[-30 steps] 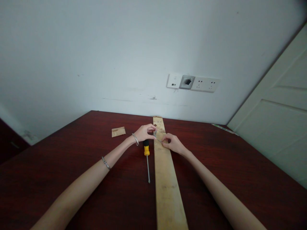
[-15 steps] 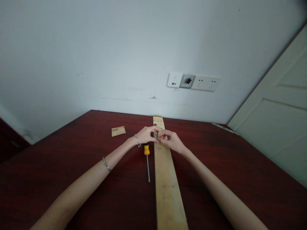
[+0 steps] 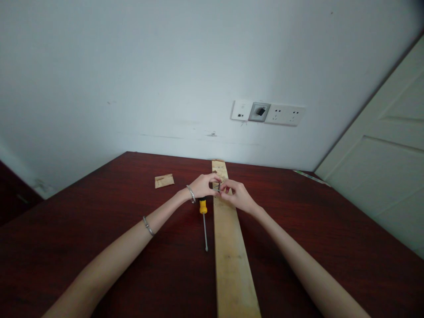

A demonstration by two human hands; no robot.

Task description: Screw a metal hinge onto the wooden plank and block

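Pale wood runs away from me down the middle of the dark red bench, a long narrow board whose far end comes close to the white wall; over the farther part of it the person's two hands meet, the left hand coming in from the left side and the right hand from the right; between their fingertips sits a small metal piece, just above the board, too small and too much covered for me to make out its shape; the left hand grasps it between thumb and fingers, which curve round in an open C; the right hand has its fingertips pinched together on the right side of the same piece.

Just left of the board lies a screwdriver, yellow and black at the handle, its shaft pointing to the near side; the far end of its handle is hidden by the left hand; farther left, well apart from the board, a small flat tan piece rests on the bench; two silvery bands circle the left arm, one bracelet at the wrist and one bangle higher up; beyond the bench, a row of sockets is set in the wall, right of the board's line; a pale panelled door stands at the right.
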